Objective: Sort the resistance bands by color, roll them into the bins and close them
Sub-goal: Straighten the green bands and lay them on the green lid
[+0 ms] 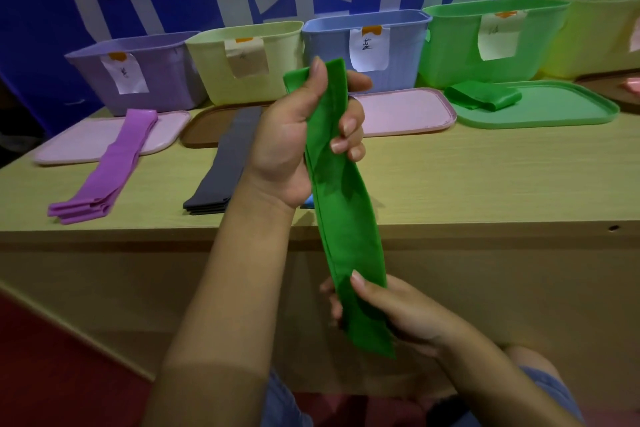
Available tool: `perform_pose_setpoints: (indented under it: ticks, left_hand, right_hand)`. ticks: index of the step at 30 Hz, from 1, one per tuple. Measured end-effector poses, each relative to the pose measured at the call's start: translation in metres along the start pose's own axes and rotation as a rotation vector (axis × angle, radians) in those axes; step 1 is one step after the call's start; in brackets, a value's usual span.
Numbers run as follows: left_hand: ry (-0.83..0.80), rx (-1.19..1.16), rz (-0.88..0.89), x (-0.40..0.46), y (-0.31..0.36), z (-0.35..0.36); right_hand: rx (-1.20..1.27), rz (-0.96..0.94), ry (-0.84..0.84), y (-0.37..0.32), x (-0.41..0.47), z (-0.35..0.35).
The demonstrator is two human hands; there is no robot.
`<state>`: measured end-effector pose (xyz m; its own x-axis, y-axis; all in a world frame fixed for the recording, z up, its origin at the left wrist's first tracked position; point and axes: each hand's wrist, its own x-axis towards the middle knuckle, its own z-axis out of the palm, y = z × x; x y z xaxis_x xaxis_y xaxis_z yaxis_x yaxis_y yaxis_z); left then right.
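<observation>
I hold a long green resistance band (343,204) stretched in the air in front of the table edge. My left hand (294,139) grips its upper end with fingers curled round it. My right hand (391,312) pinches its lower end between thumb and fingers. A stack of purple bands (107,170) lies on the table at the left, partly on a pink lid. A stack of dark grey bands (225,166) lies beside it. Folded green bands (483,95) rest on the green lid (554,107). A bit of blue shows on the table behind my left wrist.
Open bins stand in a row at the back: purple (138,73), pale yellow (249,62), blue (367,45), green (491,38) and light yellow-green (602,28). Lids lie before them: pink (62,146), brown (204,128), pink (405,111). The wooden table edge (138,229) runs across.
</observation>
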<state>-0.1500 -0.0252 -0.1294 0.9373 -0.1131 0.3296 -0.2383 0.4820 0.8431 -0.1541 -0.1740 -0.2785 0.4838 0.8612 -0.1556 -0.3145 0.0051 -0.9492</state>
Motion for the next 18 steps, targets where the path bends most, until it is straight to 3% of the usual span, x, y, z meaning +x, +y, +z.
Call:
perform_pose_setpoints:
  ticks: [6, 13, 18]
  left_hand:
    - [0.018, 0.030, -0.003, 0.007, 0.003, -0.001]
    - [0.049, 0.024, 0.020, 0.006, 0.005, -0.009]
    - [0.056, 0.023, 0.031, 0.009, 0.007, -0.009]
  right_hand:
    - [-0.065, -0.069, 0.026, 0.004, 0.007, 0.008]
    - [0.018, -0.057, -0.061, 0.015, 0.006, -0.007]
    - [-0.135, -0.026, -0.030, 0.025, 0.004, -0.009]
